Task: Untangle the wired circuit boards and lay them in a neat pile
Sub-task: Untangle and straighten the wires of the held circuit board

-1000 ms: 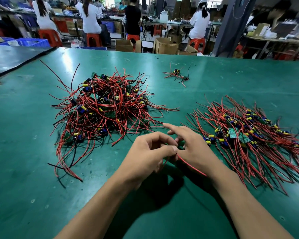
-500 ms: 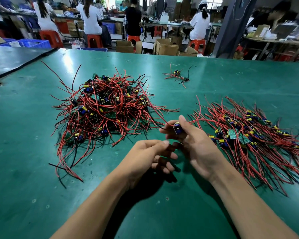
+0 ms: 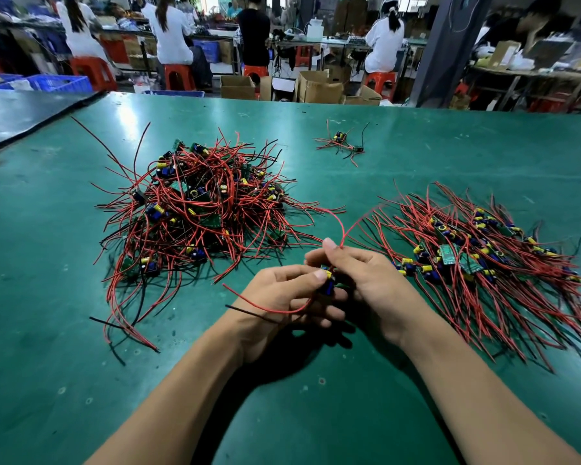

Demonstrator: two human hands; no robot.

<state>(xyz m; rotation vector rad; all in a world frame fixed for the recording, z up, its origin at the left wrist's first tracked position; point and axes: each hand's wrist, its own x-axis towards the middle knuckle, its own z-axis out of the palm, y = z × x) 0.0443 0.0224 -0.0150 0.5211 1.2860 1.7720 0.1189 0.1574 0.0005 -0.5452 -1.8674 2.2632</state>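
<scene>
A small wired circuit board [image 3: 329, 282] with blue and yellow parts sits between both hands over the green table [image 3: 316, 414]. My left hand [image 3: 282, 293] pinches it with thumb and fingers, and red and black wires trail left from it. My right hand [image 3: 366, 280] grips its other side, with red wires rising past the thumb. On the left lies a tangled heap of boards [image 3: 195, 213] with red and black wires. To the right, a flatter pile of boards [image 3: 477, 260] has its wires fanned out.
A stray wired board [image 3: 341, 142] lies alone at the far middle of the table. A dark second table [image 3: 21, 112] adjoins at the far left. Beyond the far edge are cardboard boxes [image 3: 319, 85], red stools and several seated people.
The hands have come together: the board that my right hand held alone is now gripped by both, lower and nearer to me, and its wires now trail left across my left hand.
</scene>
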